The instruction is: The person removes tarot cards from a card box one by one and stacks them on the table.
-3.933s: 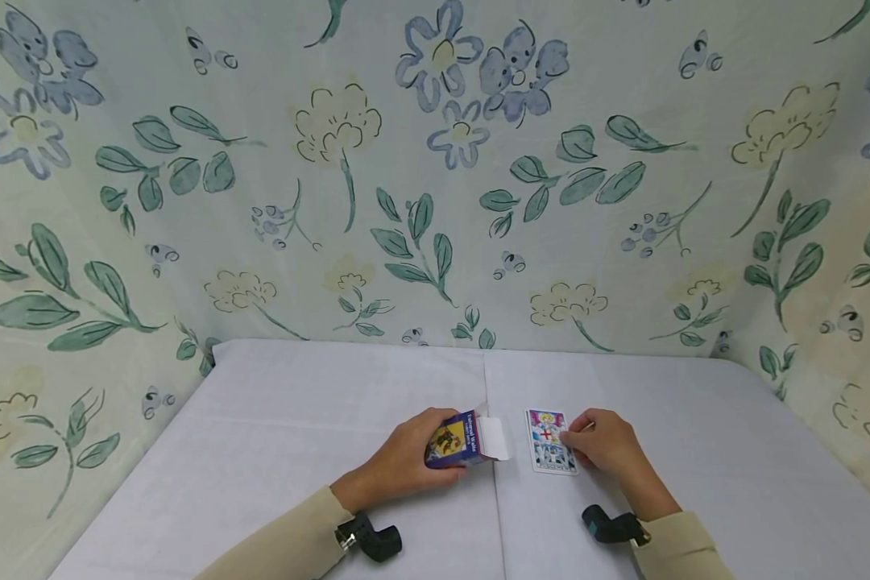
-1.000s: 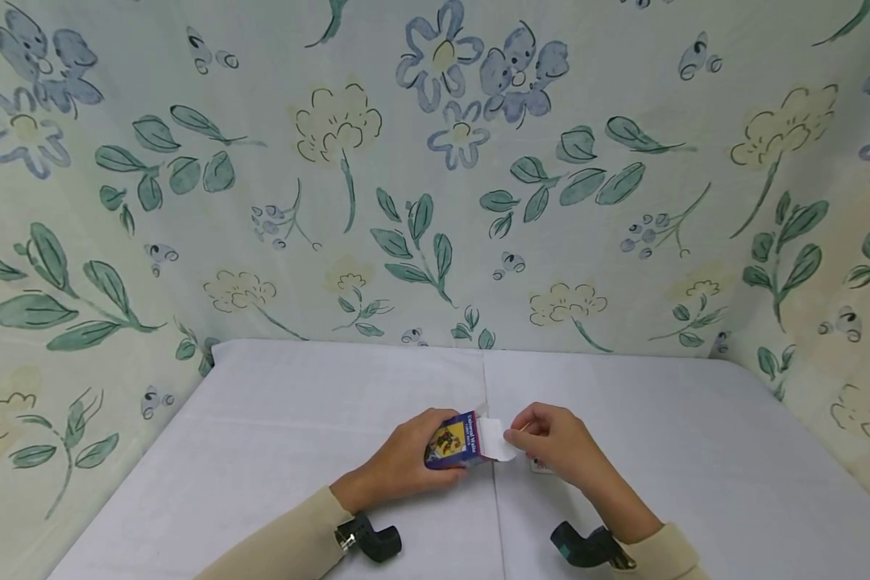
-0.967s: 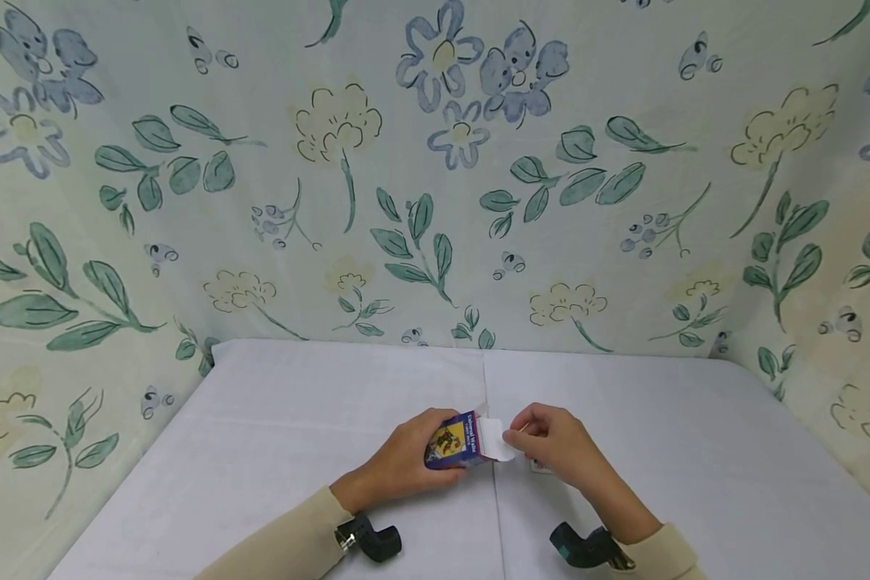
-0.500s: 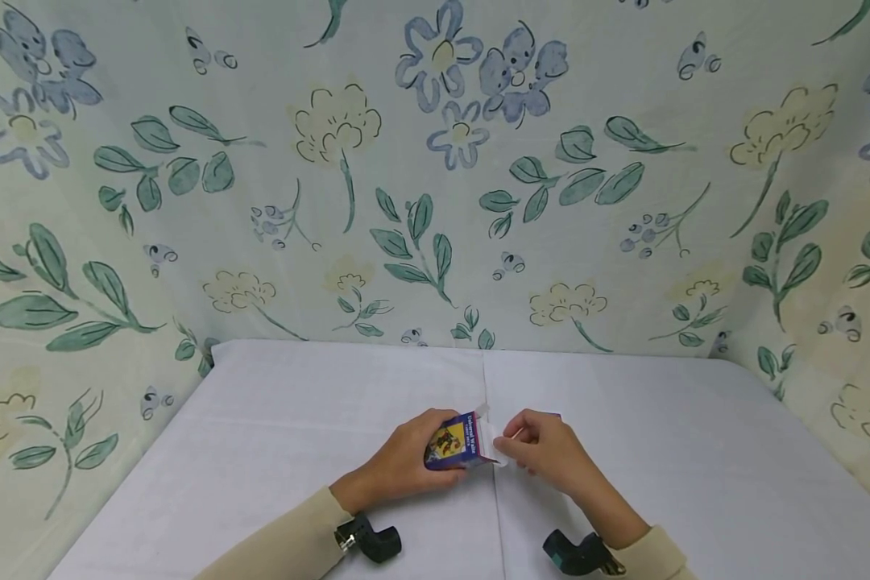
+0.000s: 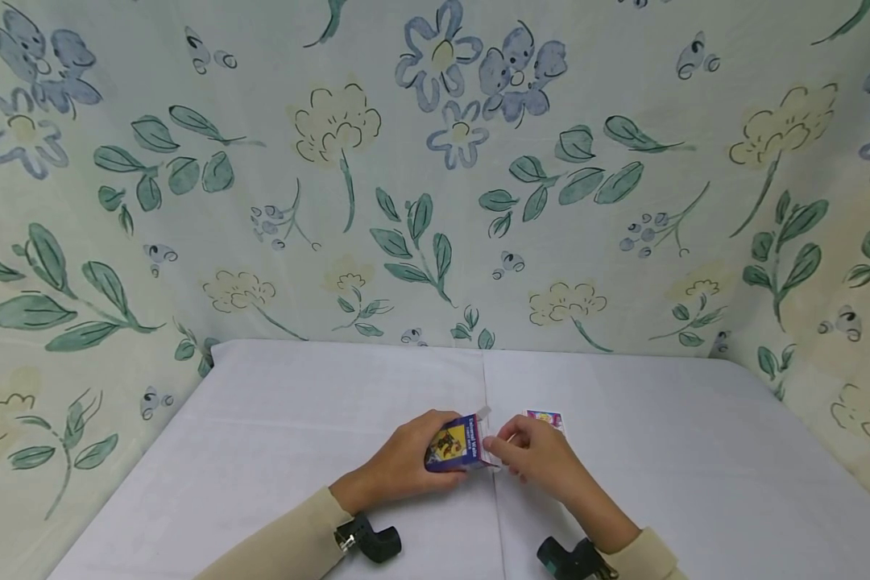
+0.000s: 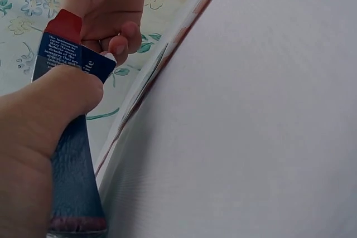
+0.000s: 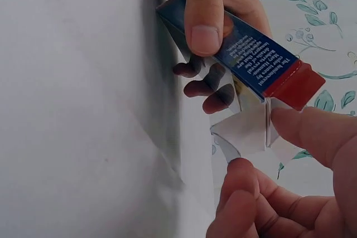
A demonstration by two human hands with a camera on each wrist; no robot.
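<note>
My left hand (image 5: 406,459) grips a small blue tarot card box (image 5: 453,445) with a yellow picture on its front, its open end facing right. In the left wrist view its thumb lies across the printed blue side. My right hand (image 5: 540,455) is at the open end, and in the right wrist view its thumb and a finger pinch the white end flap (image 7: 248,129). A red side flap (image 7: 295,86) sticks out beside it. Behind my right hand lies a colourful tarot card (image 5: 547,418) on the table, mostly hidden by that hand.
A white cloth with a crease covers the table (image 5: 297,419). Floral fabric (image 5: 435,242) hangs behind and at both sides. Each wrist wears a black camera (image 5: 380,544).
My right hand has moved left from the tarot card to the box's end flap, and the flap has turned toward the opening. My left hand has kept the box in place.
</note>
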